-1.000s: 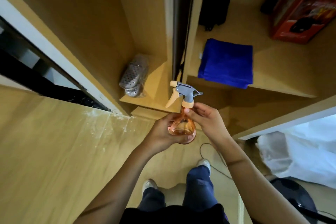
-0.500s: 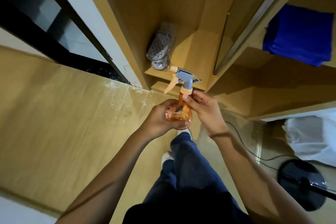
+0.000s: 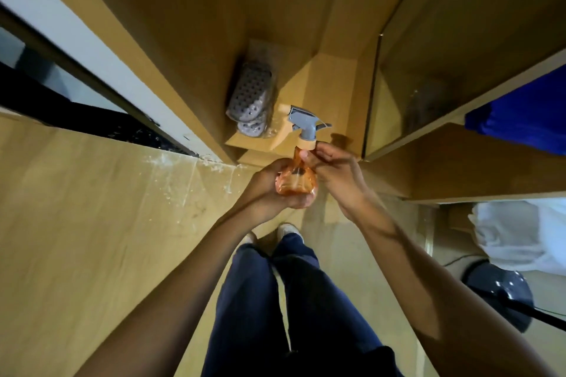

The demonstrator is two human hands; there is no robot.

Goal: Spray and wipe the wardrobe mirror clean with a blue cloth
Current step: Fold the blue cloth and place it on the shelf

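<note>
An orange spray bottle [image 3: 296, 181] with a grey trigger head is held upright in front of me. My left hand [image 3: 269, 185] cups its round body from below. My right hand [image 3: 332, 167] pinches the neck just under the pale collar. The nozzle points left, toward the wardrobe's lower shelf. A folded blue cloth [image 3: 520, 113] lies on a wardrobe shelf at the right edge, partly cut off. The mirror door [image 3: 428, 70] stands edge-on right of the bottle and reflects the wooden interior.
A bagged pair of grey perforated slippers [image 3: 251, 101] lies on the low shelf behind the bottle. A dark sliding-door track [image 3: 92, 119] runs along the left. A white bag [image 3: 520, 232] and a black fan base [image 3: 502, 294] sit on the floor at right. My legs are below.
The view has swung left: the blue cloth slid to the right edge and the red box and black item left the frame. Both hands keep the same hold on the bottle.
</note>
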